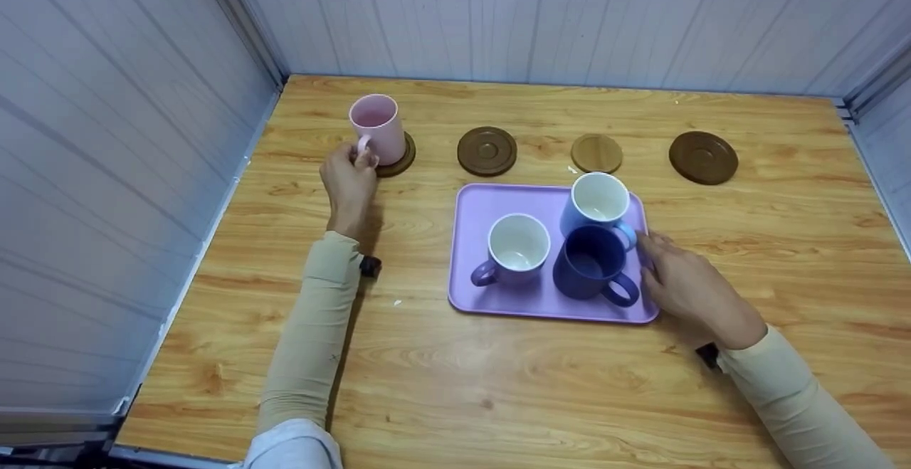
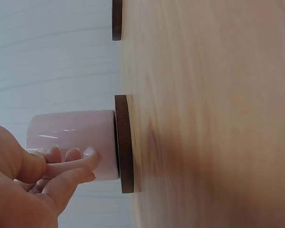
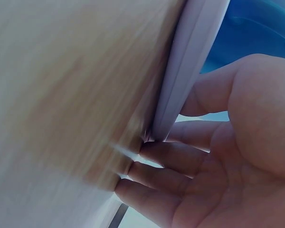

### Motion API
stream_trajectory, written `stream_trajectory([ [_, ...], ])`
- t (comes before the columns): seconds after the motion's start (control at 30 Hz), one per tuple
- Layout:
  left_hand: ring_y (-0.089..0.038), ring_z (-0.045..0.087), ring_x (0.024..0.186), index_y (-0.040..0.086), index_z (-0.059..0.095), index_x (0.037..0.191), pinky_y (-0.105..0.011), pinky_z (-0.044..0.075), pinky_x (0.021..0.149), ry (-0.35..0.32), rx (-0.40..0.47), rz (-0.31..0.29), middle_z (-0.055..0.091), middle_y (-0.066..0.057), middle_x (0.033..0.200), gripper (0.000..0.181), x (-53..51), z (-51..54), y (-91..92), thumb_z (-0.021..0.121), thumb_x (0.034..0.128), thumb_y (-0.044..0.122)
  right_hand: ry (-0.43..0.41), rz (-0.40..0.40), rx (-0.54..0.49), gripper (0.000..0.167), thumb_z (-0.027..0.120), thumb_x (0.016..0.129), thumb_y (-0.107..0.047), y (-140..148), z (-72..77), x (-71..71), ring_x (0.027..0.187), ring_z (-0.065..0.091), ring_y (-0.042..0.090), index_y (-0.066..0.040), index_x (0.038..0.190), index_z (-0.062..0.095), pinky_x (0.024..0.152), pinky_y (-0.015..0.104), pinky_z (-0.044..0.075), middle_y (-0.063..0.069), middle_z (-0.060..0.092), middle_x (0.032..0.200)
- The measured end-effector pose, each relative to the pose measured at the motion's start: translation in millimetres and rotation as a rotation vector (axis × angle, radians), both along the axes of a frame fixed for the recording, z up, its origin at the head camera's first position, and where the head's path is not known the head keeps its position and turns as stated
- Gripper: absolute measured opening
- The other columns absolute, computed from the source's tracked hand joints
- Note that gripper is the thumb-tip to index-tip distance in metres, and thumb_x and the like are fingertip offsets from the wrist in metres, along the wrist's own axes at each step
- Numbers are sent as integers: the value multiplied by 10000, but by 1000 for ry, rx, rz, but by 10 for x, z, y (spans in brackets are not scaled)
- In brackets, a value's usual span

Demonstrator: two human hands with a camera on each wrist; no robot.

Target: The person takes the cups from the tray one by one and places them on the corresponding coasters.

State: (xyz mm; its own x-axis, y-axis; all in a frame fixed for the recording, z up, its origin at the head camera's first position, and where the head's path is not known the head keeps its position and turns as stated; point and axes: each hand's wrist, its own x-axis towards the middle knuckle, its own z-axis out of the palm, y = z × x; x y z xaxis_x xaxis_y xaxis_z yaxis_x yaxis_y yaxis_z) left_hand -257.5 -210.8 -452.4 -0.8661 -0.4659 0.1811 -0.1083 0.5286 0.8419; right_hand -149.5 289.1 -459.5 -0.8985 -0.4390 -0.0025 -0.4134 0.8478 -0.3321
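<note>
The pink mug [image 1: 384, 134] stands upright on a dark round coaster [image 1: 407, 159] at the back left. My left hand [image 1: 349, 188] pinches its handle between thumb and fingers. In the left wrist view, the mug [image 2: 80, 130] meets the coaster [image 2: 125, 147] at its base, beside my left hand [image 2: 28, 185]. On the purple tray [image 1: 548, 309] stand a white-lined mug [image 1: 518, 245], a dark blue mug [image 1: 585, 270] and a light blue mug [image 1: 599, 198]. My right hand [image 1: 694, 287] is at the tray's right edge, its fingers [image 3: 173, 159] loosely extended by the rim [image 3: 185, 71].
Along the back of the wooden table [image 1: 441, 383] lie a dark coaster [image 1: 487, 151], a smaller light wooden one [image 1: 596, 153] and another dark one [image 1: 703, 158]. Pale panel walls [image 1: 555, 20] enclose the table at the back and both sides.
</note>
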Motion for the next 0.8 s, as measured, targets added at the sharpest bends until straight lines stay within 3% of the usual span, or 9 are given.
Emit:
stream_trajectory([
  [0.33,-241,626,894,18,744,996,-359,497,798,-11,-29,-6,711,-116,924,114,-10,7,-4,657,983,89,12,0,-10,561,569,984,-86,-1,-14,6,1348,476,554,119,1492,447,1095,662,396,402,480,1448],
  [0.63,-220,614,833,30,744,973,-293,455,714,-25,-42,-5,694,-70,858,103,-10,-2,-20,670,963,101,1,2,15,551,552,982,-86,-2,1,0,1330,480,576,109,1488,455,1083,674,399,400,483,1446],
  [0.8,-194,603,808,18,732,986,-255,448,657,-32,-7,-18,690,-75,874,109,7,2,-19,649,978,88,-15,-1,21,551,547,989,-91,-8,8,2,1341,472,569,105,1495,449,1092,671,392,390,474,1462],
])
